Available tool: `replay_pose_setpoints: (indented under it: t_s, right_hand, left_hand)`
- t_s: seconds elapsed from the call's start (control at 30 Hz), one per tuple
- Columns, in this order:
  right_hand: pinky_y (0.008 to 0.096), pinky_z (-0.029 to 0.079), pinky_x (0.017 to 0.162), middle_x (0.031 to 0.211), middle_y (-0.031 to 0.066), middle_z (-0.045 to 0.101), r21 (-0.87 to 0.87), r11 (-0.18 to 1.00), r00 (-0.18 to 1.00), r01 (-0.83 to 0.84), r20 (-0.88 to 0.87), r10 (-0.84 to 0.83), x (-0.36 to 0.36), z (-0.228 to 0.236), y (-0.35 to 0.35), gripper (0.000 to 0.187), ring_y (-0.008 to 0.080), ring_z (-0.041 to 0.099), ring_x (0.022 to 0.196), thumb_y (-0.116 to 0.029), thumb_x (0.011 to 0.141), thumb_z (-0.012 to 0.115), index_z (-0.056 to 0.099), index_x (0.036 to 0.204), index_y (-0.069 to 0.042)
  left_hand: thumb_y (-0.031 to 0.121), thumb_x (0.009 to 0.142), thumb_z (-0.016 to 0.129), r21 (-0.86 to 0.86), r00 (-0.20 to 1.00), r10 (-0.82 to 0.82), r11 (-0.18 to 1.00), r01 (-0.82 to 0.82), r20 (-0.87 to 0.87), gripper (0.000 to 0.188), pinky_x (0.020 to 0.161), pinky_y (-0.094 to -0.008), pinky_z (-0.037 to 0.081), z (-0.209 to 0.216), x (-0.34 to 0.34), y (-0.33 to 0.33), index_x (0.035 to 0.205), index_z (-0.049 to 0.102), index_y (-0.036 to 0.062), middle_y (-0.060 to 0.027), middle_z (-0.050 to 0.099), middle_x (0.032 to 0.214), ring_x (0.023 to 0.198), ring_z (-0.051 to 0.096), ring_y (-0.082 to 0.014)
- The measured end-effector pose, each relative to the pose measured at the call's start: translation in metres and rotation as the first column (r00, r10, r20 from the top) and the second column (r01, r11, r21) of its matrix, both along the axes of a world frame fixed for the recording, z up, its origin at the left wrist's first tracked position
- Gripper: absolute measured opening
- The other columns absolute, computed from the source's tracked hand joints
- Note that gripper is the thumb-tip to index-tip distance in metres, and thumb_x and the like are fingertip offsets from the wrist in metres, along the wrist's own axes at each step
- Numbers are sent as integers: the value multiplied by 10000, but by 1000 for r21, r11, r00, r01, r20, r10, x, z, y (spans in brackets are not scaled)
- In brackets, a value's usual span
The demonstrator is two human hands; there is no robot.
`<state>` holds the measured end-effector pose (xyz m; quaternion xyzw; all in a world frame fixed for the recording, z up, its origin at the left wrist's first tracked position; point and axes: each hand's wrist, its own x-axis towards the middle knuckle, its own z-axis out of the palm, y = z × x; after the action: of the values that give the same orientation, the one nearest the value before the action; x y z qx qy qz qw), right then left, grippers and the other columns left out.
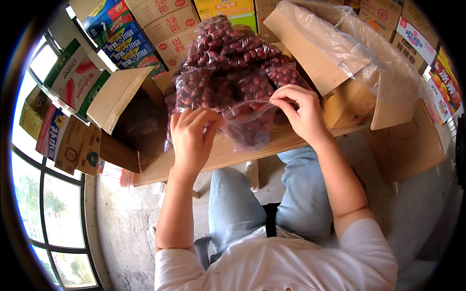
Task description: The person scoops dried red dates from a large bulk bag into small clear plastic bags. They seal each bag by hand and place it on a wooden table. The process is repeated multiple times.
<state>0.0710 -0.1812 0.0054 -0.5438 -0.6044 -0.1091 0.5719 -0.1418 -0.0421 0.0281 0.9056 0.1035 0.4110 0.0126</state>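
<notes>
Between my two hands a clear plastic zip bag (250,130) hangs at the table's near edge, its mouth stretched sideways. My left hand (194,127) pinches one top corner of it between thumb and fingers. At the opposite corner my right hand (302,107) grips the rim the same way. Dark red shows through the clear film; whether anything lies inside I cannot tell. Just behind stands a heap of filled clear bags of red dates (195,89), stacked several high on the wooden table (204,162).
Left of the heap, an open cardboard box (119,99) sits on the table. To the right is another open carton (315,51) with a plastic liner (369,63) spilling over it. Stacked cartons (165,29) line the back. A window (60,208) is at the left.
</notes>
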Motion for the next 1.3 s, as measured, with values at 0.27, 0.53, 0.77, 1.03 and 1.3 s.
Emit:
replay_pose_setpoints:
  t_s: [0.27, 0.53, 0.77, 1.03, 1.3]
  right_hand:
    - [265, 498, 670, 800, 99, 651, -41, 993, 977, -108, -190, 99, 3, -11, 0, 31, 156, 633, 729, 36, 848, 645, 626, 845, 60]
    - [263, 492, 678, 791, 93, 638, -61, 990, 972, -128, -207, 113, 1, -9, 2, 45, 149, 624, 734, 18, 853, 648, 624, 844, 55]
    - [278, 486, 679, 778, 104, 637, -66, 992, 980, -106, -178, 93, 3, -7, 1, 44, 174, 624, 726, 18, 841, 652, 625, 834, 52]
    - [251, 489, 731, 847, 72, 644, -121, 988, 985, -99, -155, 80, 2, -8, -2, 21, 129, 611, 801, 29, 859, 640, 628, 856, 46]
    - [281, 493, 707, 814, 101, 655, -91, 990, 983, -109, -156, 93, 3, -9, -3, 44, 180, 630, 759, 17, 839, 659, 628, 842, 48]
  left_hand:
    - [65, 748, 734, -173, 992, -123, 978, 118, -17, 128, 770, -369, 441, -10, 1, 6, 847, 656, 39, -74, 677, 886, 823, 607, -253]
    - [135, 697, 795, -183, 971, -221, 962, 202, -89, 278, 896, -403, 441, -1, 12, -7, 932, 669, 54, -92, 643, 1122, 1011, 595, -295]
    - [191, 663, 819, -103, 958, -142, 988, 119, -249, 339, 941, -410, 410, 10, 20, -14, 953, 665, 108, -40, 582, 1173, 1081, 553, -274]
    - [205, 654, 824, -91, 942, -175, 984, 156, -284, 333, 958, -414, 405, 9, 25, -14, 925, 655, 110, -37, 583, 1153, 1079, 556, -278]
    - [258, 603, 855, -7, 958, -42, 999, 42, -282, 405, 952, -423, 416, 18, 8, -12, 926, 661, 109, -35, 600, 1147, 1079, 566, -274]
